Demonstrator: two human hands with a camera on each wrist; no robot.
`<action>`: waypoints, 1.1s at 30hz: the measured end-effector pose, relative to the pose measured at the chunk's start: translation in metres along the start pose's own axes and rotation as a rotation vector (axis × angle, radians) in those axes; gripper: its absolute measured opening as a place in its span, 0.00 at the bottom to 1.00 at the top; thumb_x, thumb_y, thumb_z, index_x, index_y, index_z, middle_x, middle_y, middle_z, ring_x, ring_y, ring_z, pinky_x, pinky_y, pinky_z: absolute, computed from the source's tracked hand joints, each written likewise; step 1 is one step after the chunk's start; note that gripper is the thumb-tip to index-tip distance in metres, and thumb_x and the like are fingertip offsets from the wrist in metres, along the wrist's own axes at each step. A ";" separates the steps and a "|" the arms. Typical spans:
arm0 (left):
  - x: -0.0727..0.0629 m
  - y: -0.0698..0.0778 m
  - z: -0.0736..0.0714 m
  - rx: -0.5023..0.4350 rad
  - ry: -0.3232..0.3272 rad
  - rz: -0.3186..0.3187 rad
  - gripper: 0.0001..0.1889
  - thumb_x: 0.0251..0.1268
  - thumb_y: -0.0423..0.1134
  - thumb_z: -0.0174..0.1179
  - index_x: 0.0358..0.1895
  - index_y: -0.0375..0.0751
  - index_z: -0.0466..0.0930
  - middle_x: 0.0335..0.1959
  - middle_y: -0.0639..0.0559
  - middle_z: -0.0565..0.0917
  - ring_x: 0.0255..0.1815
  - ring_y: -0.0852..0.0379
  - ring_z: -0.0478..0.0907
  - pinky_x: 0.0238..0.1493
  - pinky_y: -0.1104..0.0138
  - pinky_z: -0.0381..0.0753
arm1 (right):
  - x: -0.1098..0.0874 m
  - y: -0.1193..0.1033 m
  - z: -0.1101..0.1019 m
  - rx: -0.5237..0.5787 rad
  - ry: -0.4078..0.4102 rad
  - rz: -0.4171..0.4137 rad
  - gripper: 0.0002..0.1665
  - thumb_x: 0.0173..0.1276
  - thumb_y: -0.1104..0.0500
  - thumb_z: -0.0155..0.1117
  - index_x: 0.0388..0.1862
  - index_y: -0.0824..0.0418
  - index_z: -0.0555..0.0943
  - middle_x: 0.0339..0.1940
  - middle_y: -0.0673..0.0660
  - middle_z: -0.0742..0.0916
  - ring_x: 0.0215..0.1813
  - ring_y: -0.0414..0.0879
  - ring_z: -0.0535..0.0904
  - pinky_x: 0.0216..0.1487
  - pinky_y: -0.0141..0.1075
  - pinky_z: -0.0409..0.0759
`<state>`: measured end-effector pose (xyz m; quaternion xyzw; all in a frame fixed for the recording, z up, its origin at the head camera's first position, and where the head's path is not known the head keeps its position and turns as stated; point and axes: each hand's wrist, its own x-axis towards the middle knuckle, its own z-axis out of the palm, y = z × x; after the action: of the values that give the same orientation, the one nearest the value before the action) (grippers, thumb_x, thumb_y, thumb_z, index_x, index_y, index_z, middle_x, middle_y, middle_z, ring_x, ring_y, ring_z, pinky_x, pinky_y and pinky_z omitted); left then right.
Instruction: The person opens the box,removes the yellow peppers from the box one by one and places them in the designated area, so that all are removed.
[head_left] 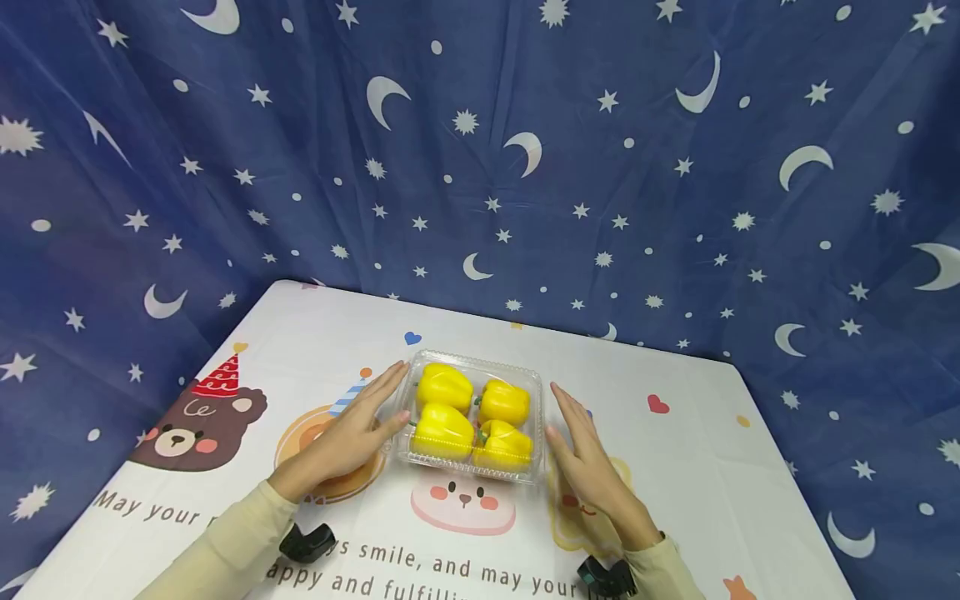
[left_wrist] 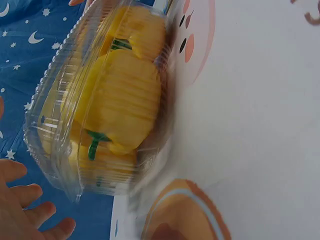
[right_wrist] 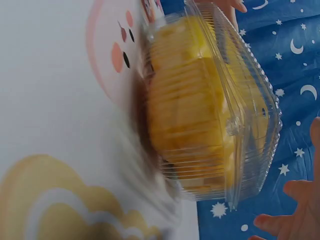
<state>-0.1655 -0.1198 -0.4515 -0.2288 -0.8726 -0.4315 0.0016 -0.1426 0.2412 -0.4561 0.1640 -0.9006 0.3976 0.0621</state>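
Four yellow peppers (head_left: 450, 427) sit in clear container (head_left: 467, 470) | lid (left_wrist: 42, 131) appears down | left hand (head_left: 351, 439), right hand (head_left: 588, 462) flank it, gripping nothing | packing looks done, little left

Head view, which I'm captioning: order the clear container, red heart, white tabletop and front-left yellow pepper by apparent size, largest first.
1. White tabletop
2. Clear container
3. Front-left yellow pepper
4. Red heart
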 end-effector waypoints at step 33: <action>-0.009 -0.014 0.008 -0.028 -0.130 -0.105 0.54 0.63 0.58 0.67 0.82 0.40 0.45 0.85 0.41 0.42 0.84 0.34 0.45 0.77 0.36 0.55 | -0.026 0.008 0.017 0.089 -0.162 0.157 0.50 0.74 0.47 0.62 0.85 0.51 0.47 0.83 0.66 0.58 0.82 0.68 0.53 0.77 0.70 0.52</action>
<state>-0.1618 -0.1241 -0.4689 -0.2105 -0.8756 -0.4272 -0.0808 -0.1207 0.2400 -0.4797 0.1273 -0.8942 0.4263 -0.0496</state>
